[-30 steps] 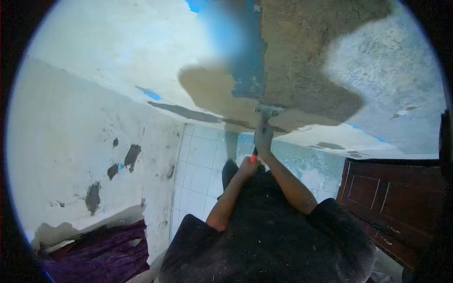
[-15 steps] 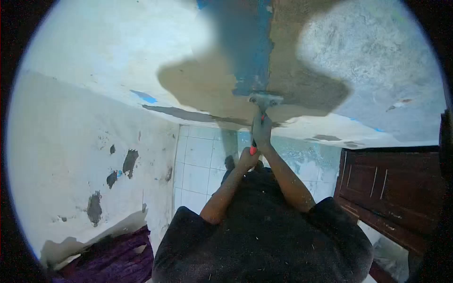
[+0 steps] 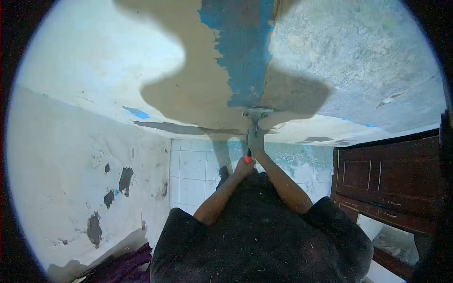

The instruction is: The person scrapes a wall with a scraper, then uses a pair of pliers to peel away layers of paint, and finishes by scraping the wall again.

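A wide-bladed scraper [image 3: 257, 113] with a black and red handle has its blade against the wall at the lower end of a blue strip [image 3: 243, 52]. My right hand [image 3: 256, 141] wraps around the upper handle, close below the blade. Lower down, my left hand [image 3: 245, 167] is closed around the handle near its red end [image 3: 248, 160]. The blue strip has ragged edges, with pale coating [image 3: 200, 70] on its left and mottled grey-white wall [image 3: 349, 52] on its right. A shadow falls over the wall around the blade.
White floor tiles [image 3: 191, 162] lie below the wall. At right stands a dark brown wooden cabinet [image 3: 363, 174]. The left wall [image 3: 71, 165] has grey bare patches, and purple cloth [image 3: 122, 266] lies at lower left.
The view has shifted, showing more of the blue strip. The scraper and both hands appear slightly lower and further left in view. Both hands still grip the handle.
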The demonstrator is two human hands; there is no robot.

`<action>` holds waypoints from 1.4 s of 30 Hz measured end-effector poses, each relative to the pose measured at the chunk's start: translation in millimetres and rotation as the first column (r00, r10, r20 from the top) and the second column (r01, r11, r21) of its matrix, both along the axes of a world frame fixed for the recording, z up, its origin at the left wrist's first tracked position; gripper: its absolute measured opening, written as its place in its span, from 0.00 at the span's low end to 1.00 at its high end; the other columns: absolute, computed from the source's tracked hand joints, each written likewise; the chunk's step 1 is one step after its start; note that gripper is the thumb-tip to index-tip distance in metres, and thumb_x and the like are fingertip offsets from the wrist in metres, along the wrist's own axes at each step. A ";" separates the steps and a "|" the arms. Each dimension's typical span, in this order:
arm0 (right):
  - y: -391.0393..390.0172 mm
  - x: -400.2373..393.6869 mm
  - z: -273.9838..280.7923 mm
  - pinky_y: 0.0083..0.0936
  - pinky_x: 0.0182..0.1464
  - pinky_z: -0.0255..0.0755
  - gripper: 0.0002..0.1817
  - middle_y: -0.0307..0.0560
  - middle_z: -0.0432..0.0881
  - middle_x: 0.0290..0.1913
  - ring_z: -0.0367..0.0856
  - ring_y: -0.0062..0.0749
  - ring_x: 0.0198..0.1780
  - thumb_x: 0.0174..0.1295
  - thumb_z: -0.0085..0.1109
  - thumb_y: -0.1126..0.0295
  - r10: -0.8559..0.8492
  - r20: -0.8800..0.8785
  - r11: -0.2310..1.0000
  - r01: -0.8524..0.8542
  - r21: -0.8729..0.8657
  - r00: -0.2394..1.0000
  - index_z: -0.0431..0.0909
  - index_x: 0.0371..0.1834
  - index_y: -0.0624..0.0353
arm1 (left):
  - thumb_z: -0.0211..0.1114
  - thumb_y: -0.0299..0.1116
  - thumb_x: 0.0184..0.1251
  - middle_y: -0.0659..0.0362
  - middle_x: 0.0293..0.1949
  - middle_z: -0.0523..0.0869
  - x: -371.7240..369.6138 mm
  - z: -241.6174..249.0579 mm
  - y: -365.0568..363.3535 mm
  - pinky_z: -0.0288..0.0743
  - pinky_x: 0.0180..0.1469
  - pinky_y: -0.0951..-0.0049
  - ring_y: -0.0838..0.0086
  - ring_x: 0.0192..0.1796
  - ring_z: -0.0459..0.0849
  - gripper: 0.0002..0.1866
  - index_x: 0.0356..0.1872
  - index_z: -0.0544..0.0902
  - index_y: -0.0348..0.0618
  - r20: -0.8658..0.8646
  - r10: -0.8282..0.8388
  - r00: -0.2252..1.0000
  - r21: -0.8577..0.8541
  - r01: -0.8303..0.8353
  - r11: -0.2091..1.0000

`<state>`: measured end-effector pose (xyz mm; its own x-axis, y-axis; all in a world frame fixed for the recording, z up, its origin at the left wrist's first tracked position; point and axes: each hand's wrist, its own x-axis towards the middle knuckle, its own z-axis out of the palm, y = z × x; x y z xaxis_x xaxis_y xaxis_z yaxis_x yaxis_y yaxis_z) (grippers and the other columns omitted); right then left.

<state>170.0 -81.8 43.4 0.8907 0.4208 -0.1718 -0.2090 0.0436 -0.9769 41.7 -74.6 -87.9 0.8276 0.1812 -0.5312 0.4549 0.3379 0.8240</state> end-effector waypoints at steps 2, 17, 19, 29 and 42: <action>0.3 -1.5 36.2 0.33 0.29 0.65 0.21 0.49 0.72 0.21 0.66 0.24 0.25 0.71 0.44 0.60 -0.011 0.223 0.993 0.037 -0.112 0.975 0.72 0.45 0.72 | 0.64 0.38 0.60 0.60 0.21 0.77 7.3 123.2 -6.4 0.70 0.24 0.67 0.74 0.21 0.76 0.12 0.30 0.77 0.38 -0.034 0.175 0.984 0.421 -0.145 0.895; 18.4 -2.4 -17.3 0.20 0.16 0.54 0.24 0.33 0.63 0.14 0.60 0.17 0.15 0.71 0.40 0.49 0.142 0.074 0.989 -0.144 0.026 0.987 0.64 0.21 0.52 | 0.63 0.38 0.60 0.61 0.18 0.77 14.5 18.4 25.7 0.68 0.23 0.72 0.75 0.20 0.76 0.13 0.23 0.78 0.39 -0.072 -0.072 0.995 0.231 0.087 0.969; 13.1 -7.6 -1.8 0.19 0.15 0.53 0.23 0.32 0.63 0.14 0.60 0.17 0.13 0.72 0.39 0.49 0.183 -0.055 0.982 -0.185 -0.034 0.982 0.64 0.22 0.51 | 0.63 0.39 0.60 0.59 0.19 0.78 5.0 18.1 28.8 0.70 0.25 0.69 0.73 0.22 0.77 0.14 0.24 0.78 0.37 -0.025 -0.073 0.997 0.349 0.077 0.934; 14.7 -13.8 11.7 0.20 0.14 0.53 0.28 0.33 0.61 0.12 0.59 0.18 0.12 0.70 0.36 0.43 0.113 -0.213 0.993 -0.104 0.053 0.970 0.66 0.20 0.53 | 0.62 0.43 0.61 0.48 0.23 0.81 -6.6 -45.0 45.3 0.72 0.33 0.59 0.63 0.29 0.81 0.20 0.30 0.78 0.30 -0.122 -0.099 0.988 0.323 0.134 0.937; 21.0 -24.6 12.1 0.18 0.12 0.47 0.28 0.31 0.58 0.11 0.53 0.16 0.10 0.67 0.38 0.38 0.128 -0.409 0.991 -0.096 0.097 0.903 0.63 0.19 0.48 | 0.64 0.49 0.58 0.52 0.25 0.83 -14.5 23.2 52.5 0.73 0.35 0.59 0.62 0.28 0.81 0.21 0.29 0.80 0.36 -0.281 -0.330 0.901 0.354 0.417 0.837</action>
<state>145.5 -60.9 55.6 0.6923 0.5392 -0.4796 -0.6014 0.0638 -0.7964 27.2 -22.1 -64.8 0.7586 0.1097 -0.6422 0.6482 -0.2264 0.7270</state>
